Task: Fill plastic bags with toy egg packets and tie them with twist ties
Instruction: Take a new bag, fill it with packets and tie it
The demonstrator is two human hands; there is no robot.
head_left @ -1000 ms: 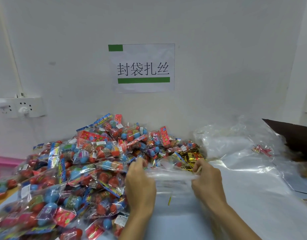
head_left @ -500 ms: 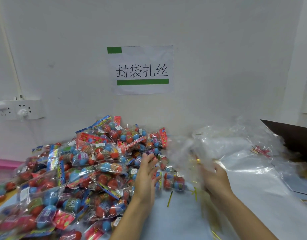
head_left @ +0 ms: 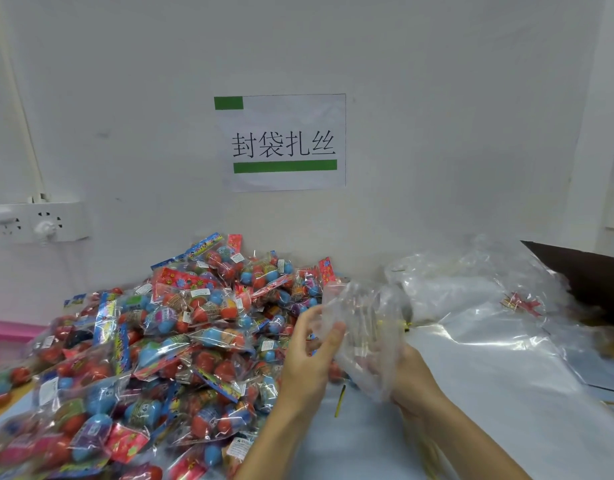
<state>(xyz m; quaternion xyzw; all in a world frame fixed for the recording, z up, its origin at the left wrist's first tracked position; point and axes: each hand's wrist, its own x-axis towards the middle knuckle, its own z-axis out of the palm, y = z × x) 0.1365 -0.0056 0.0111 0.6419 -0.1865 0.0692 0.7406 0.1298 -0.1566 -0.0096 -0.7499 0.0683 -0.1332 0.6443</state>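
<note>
A big heap of toy egg packets (head_left: 181, 341), red and blue eggs in clear wrappers, covers the left half of the table. In front of its right edge I hold an empty clear plastic bag (head_left: 366, 323) raised off the table. My left hand (head_left: 309, 358) pinches the bag's left edge between thumb and fingers. My right hand (head_left: 407, 374) grips the bag from below on the right, its fingers mostly hidden behind the plastic. A loose yellow twist tie (head_left: 339, 400) lies on the table under the bag.
A stack of clear plastic bags (head_left: 478, 306) lies at the right, with a brown cardboard box (head_left: 586, 278) beyond it. A pink tray (head_left: 7, 332) sits at the far left. The wall close behind carries a paper sign (head_left: 281, 143) and a power socket (head_left: 39, 221).
The bag was stretched flat between both hands near the table. It has since been shaken up and now stands raised and puffed between my hands, which are closer together.
</note>
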